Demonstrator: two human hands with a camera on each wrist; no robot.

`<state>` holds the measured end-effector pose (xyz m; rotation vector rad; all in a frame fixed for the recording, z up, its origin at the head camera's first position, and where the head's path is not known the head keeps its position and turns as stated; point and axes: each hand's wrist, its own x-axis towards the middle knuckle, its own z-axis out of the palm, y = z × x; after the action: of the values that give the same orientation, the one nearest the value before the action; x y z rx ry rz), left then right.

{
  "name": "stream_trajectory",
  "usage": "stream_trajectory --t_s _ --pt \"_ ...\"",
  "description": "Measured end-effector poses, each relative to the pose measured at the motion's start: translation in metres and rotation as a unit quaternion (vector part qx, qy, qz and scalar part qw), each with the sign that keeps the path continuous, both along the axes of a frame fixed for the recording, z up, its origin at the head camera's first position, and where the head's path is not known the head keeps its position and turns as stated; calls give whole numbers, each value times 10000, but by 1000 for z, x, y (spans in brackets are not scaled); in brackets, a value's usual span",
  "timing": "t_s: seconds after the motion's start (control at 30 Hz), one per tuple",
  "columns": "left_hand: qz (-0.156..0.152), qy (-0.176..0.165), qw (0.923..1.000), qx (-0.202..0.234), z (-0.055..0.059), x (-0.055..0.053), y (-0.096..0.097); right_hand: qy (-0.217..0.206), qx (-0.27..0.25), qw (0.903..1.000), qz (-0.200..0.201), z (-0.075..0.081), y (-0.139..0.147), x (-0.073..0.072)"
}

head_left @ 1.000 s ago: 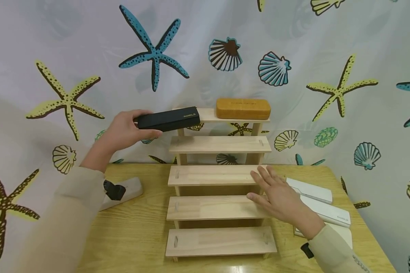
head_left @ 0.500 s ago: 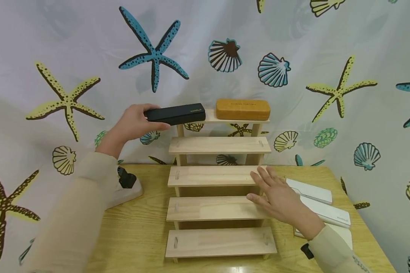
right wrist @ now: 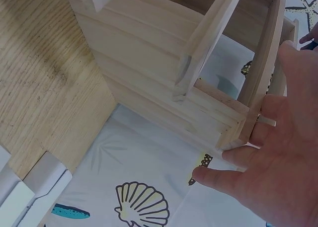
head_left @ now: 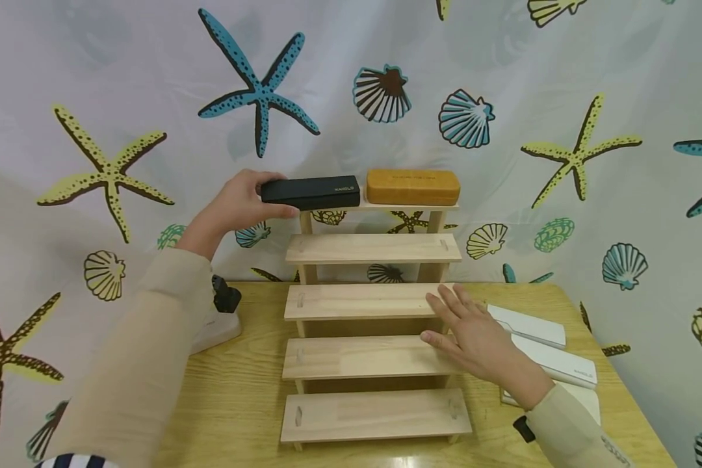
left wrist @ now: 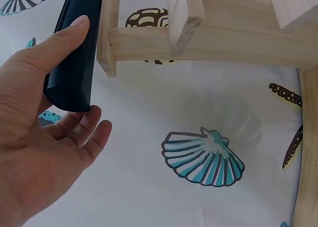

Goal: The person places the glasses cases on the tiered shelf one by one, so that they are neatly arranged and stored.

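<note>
A long black glasses case (head_left: 311, 192) sits level at the left part of the top tier of a stepped wooden stand (head_left: 374, 248). My left hand (head_left: 242, 203) grips its left end, thumb on the near side, as the left wrist view also shows. Just right of the black case lies an orange-brown glasses case (head_left: 413, 187), a narrow gap between them. My right hand (head_left: 474, 335) has its fingers spread at the right end of the stand's middle tiers. In the right wrist view, that hand's fingers (right wrist: 243, 157) lie along the stand's side and hold nothing.
Several white cases (head_left: 552, 354) lie on the wooden table (head_left: 234, 403) right of the stand, partly behind my right forearm. A white object (head_left: 219, 331) lies at the left, partly hidden by my left sleeve. A curtain (head_left: 339, 39) with starfish and shells hangs behind.
My left hand has moved the black case to the right and slightly up, and levelled it beside the orange-brown case on the top tier. The right hand has stayed in place.
</note>
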<state>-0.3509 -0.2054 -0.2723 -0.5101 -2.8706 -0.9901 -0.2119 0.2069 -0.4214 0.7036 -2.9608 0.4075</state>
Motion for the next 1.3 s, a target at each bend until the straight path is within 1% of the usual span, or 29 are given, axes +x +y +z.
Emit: stream_trajectory --t_s 0.07,0.17,0.3,0.47,0.57,0.8,1.13,1.3 --pt "60 -38 10000 59 1 0 1 1 -2 10000 0 0 0 0" --pt "252 -91 9995 176 0 0 3 -10 4 10000 -2 0 0 0" --pt "443 -91 9982 381 -5 -2 6 -17 18 10000 6 0 -1 0" --pt "442 -50 9980 460 -12 -7 9 -21 -4 10000 13 0 -2 1" --pt "462 -19 9979 462 -15 -8 11 -28 -4 10000 14 -1 -2 0" --pt "496 -41 9975 494 -15 -7 15 -8 46 10000 9 0 -1 0" --pt "399 15 9973 616 -18 -9 22 -21 28 10000 10 0 -1 1" --pt "378 18 9973 631 -19 -9 22 -8 5 10000 6 -1 0 1"
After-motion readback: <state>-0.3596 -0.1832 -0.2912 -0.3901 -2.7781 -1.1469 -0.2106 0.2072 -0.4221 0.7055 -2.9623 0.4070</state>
